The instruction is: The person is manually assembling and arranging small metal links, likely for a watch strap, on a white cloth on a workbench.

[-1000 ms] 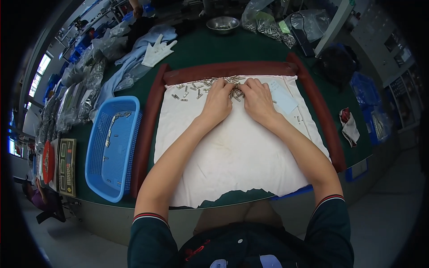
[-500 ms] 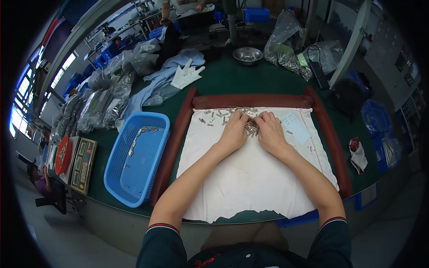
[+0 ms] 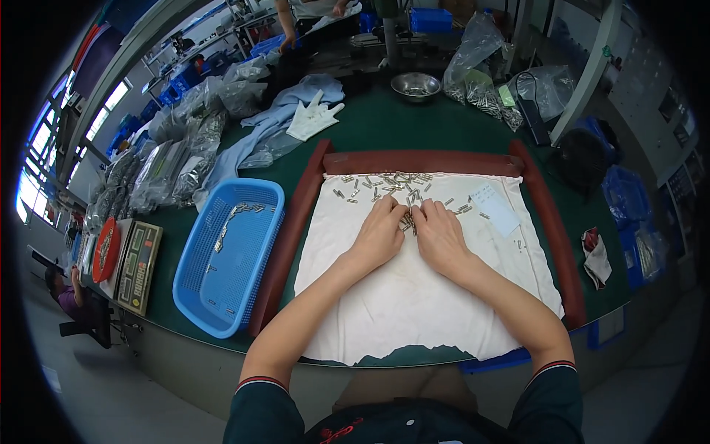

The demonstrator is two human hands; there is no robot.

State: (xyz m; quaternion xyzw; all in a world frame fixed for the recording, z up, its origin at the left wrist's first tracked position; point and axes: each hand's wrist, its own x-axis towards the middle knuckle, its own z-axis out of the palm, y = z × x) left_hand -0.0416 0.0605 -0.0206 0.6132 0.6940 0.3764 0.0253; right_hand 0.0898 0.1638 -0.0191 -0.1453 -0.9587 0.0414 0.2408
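Small shiny metal cylindrical parts lie scattered along the far side of a white cloth. My left hand rests on the cloth with its fingers curled at a small cluster of these parts. Close beside it, my right hand is bent inward too, its fingertips pressed together at the same cluster. Some parts show in the gap between the two hands; what lies under the fingertips is mostly hidden. A pale blue slip of paper lies to the right of my right hand.
Dark red padded rails border the cloth. Left of them stands a blue plastic basket with a few parts, then a scale and a red dish. A metal bowl, a white glove and plastic bags lie farther back.
Both hands have drawn slightly nearer to me. The clump between them is smaller, with more loose parts spread beyond the fingers. The whole view has shifted a little.
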